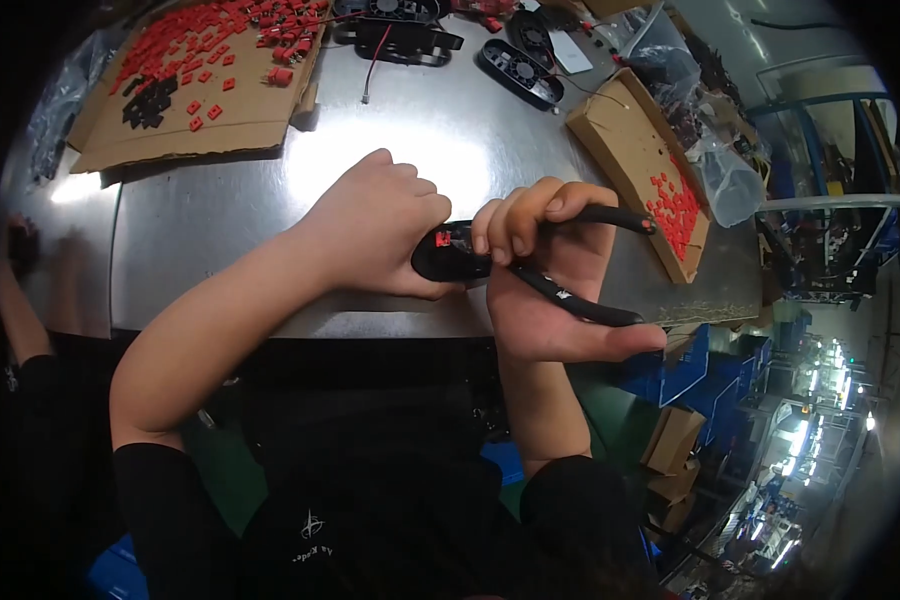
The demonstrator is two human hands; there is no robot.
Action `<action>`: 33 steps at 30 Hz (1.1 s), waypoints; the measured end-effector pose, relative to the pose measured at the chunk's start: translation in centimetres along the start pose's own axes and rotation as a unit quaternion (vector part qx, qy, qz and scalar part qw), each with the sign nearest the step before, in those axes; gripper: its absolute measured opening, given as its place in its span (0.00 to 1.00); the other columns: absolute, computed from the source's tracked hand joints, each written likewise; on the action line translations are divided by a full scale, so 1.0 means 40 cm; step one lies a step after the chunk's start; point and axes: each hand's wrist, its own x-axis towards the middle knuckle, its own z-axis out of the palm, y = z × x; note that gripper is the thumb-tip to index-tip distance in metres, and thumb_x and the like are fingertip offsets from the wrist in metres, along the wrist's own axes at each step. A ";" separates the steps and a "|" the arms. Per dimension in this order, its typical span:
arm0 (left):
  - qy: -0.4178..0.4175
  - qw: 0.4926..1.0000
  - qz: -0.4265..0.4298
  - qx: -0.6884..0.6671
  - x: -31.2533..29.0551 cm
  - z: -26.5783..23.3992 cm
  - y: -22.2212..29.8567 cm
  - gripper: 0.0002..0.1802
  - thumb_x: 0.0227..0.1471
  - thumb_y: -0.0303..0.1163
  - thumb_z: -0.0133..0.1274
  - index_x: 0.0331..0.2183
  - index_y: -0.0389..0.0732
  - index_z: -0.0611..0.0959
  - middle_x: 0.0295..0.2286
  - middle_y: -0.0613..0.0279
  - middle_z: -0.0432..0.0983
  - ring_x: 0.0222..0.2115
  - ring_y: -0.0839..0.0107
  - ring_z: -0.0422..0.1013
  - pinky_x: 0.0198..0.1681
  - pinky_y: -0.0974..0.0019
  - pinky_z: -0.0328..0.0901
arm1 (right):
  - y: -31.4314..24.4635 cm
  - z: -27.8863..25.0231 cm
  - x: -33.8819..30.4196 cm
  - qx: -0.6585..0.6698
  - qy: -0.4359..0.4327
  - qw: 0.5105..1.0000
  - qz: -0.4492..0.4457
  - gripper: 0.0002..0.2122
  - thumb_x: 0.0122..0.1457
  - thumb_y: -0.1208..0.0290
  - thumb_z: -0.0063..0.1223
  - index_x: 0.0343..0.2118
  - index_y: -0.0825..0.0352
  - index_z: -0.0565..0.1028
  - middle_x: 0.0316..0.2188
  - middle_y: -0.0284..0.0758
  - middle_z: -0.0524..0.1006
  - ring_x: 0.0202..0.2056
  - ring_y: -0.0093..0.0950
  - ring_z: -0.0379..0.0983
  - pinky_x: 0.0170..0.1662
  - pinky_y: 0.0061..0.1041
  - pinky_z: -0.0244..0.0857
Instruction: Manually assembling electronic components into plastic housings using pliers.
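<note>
Closed around a black oval plastic housing (432, 265) is my left hand (380, 225), in the middle of the view over the near part of the table. A small red piece (443, 239) shows on the housing. In my right hand (530, 220) are black-handled pliers (585, 306), the fingers curled over the upper handle and the lower handle lying along the palm by the thumb. The handles are spread apart. The jaws point left at the housing by the red piece; my fingers hide their tips, so I cannot tell whether they grip it.
A cardboard tray (180, 152) of red and black parts lies at far left. Black fan housings (520, 75) with thin wires sit at the back. To the right, another cardboard tray (620, 120) holds small red pieces, beside clear plastic bags (725, 185). Another person's arm (20, 315) shows at left.
</note>
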 end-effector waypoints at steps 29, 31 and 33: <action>0.205 0.904 -0.326 0.184 0.048 -0.368 -0.479 0.42 0.53 0.50 0.63 0.60 0.34 0.70 0.40 0.43 0.80 0.38 0.48 0.79 0.44 0.52 0.73 | 0.024 -0.240 0.248 0.176 0.139 0.950 0.216 0.44 0.55 0.18 0.29 0.40 0.66 0.70 0.21 0.29 0.62 0.21 0.22 0.54 0.28 0.23 0.52; 0.181 0.949 -0.220 0.135 0.112 -0.305 -0.447 0.35 0.52 0.49 0.63 0.55 0.36 0.78 0.42 0.49 0.78 0.43 0.50 0.75 0.50 0.53 0.70 | 0.023 -0.241 0.253 0.120 0.096 0.963 0.221 0.45 0.55 0.18 0.26 0.41 0.65 0.71 0.22 0.28 0.63 0.21 0.21 0.55 0.28 0.24 0.52; 0.125 0.961 -0.148 0.196 0.162 -0.251 -0.418 0.32 0.50 0.49 0.65 0.51 0.39 0.81 0.43 0.52 0.77 0.48 0.52 0.72 0.53 0.54 0.67 | 0.040 -0.274 0.253 0.151 0.016 0.963 0.223 0.37 0.58 0.28 0.43 0.46 0.66 0.72 0.23 0.31 0.67 0.22 0.24 0.61 0.29 0.27 0.58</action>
